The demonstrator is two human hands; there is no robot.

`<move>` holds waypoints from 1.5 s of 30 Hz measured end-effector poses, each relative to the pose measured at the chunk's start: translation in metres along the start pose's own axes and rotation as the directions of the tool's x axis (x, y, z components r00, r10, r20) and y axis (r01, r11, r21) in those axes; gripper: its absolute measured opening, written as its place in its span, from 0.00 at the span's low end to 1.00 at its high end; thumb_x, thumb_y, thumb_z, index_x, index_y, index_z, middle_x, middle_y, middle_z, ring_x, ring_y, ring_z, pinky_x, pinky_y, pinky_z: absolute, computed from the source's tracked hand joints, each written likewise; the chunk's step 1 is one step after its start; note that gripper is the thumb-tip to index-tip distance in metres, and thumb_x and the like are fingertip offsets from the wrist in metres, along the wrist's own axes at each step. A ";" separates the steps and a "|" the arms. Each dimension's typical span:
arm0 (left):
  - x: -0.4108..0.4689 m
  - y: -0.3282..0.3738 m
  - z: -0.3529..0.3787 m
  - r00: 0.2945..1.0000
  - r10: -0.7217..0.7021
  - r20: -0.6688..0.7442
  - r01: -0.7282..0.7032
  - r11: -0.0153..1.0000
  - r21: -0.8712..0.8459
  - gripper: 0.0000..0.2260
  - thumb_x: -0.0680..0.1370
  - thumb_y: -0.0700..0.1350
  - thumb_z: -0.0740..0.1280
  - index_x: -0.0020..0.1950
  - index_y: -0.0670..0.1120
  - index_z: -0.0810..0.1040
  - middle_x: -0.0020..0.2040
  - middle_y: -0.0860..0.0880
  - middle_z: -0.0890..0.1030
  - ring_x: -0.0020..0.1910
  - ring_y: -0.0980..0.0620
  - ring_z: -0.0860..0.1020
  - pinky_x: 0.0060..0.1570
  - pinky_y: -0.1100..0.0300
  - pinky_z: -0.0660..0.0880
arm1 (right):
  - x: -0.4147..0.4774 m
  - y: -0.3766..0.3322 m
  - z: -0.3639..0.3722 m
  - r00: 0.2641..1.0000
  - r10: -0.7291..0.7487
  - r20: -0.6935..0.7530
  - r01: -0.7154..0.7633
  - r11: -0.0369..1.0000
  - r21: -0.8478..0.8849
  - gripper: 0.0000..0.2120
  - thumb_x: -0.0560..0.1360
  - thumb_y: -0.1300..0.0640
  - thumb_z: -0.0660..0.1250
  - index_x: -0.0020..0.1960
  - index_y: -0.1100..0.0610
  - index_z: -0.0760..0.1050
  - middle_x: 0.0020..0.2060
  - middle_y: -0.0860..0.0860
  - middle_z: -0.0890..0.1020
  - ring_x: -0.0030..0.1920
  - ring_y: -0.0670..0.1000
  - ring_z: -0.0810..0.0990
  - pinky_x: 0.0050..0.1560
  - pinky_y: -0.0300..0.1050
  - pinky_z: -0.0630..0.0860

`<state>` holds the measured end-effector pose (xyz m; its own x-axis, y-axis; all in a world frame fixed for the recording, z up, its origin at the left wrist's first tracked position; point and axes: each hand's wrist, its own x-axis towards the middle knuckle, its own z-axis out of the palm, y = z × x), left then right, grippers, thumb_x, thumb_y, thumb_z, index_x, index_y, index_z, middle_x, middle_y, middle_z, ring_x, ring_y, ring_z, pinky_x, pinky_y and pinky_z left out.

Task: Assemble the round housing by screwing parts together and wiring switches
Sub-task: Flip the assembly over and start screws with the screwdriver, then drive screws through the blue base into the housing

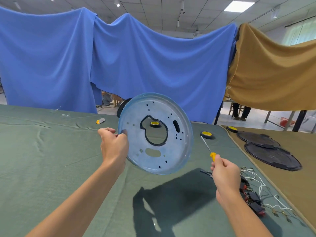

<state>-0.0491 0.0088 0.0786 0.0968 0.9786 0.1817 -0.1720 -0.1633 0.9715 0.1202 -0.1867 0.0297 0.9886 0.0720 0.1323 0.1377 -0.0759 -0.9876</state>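
Observation:
My left hand [113, 144] grips the left rim of a round pale metal housing plate [136, 151] and holds it tilted up above the green table. The plate has a large middle cutout edged in black and several small holes. My right hand [224, 175] holds a screwdriver [207, 147] by its yellow handle, with the thin shaft pointing up and left, clear of the plate. Black and red switches [251, 195] with white wires [259, 185] lie on the table just right of my right hand.
Two black-and-yellow tape rolls [207, 134] sit on the green cloth [51, 159], one seen through the plate's cutout; a third is farther right. Two black round covers [271, 156] lie on the brown cloth. A small yellow-grey piece [100, 120] is at far left. Blue and tan drapes hang behind.

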 end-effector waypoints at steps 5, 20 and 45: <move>-0.017 0.007 -0.001 0.931 0.364 0.025 -0.363 0.915 0.176 0.13 0.78 0.36 0.65 0.47 0.47 0.61 0.43 0.48 0.71 0.39 0.49 0.70 0.33 0.69 0.66 | -0.008 0.002 -0.007 0.991 0.041 0.127 -0.045 0.998 0.033 0.13 0.81 0.54 0.61 0.42 0.57 0.77 0.37 0.55 0.82 0.42 0.56 0.82 0.50 0.56 0.77; -0.022 -0.031 -0.008 0.132 0.883 0.450 -0.980 0.048 0.194 0.11 0.75 0.29 0.49 0.46 0.44 0.63 0.61 0.38 0.65 0.59 0.32 0.68 0.67 0.31 0.63 | -0.018 0.023 -0.023 0.967 -0.142 0.213 0.205 0.927 -0.313 0.04 0.75 0.56 0.71 0.45 0.55 0.77 0.39 0.49 0.82 0.45 0.56 0.81 0.43 0.47 0.73; 0.026 -0.085 -0.048 -0.054 0.591 0.805 -0.996 -0.087 -0.002 0.45 0.67 0.74 0.68 0.68 0.41 0.64 0.68 0.42 0.67 0.68 0.42 0.69 0.73 0.51 0.62 | -0.024 0.004 0.035 0.923 0.002 0.385 0.065 0.985 -0.161 0.13 0.76 0.43 0.65 0.55 0.51 0.72 0.47 0.43 0.78 0.50 0.45 0.77 0.50 0.45 0.72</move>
<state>-0.0792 0.0540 -0.0064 0.6824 -0.2498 0.6870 -0.0835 -0.9603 -0.2662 0.0945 -0.1535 0.0199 0.8890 0.4496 0.0871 0.2096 -0.2304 -0.9503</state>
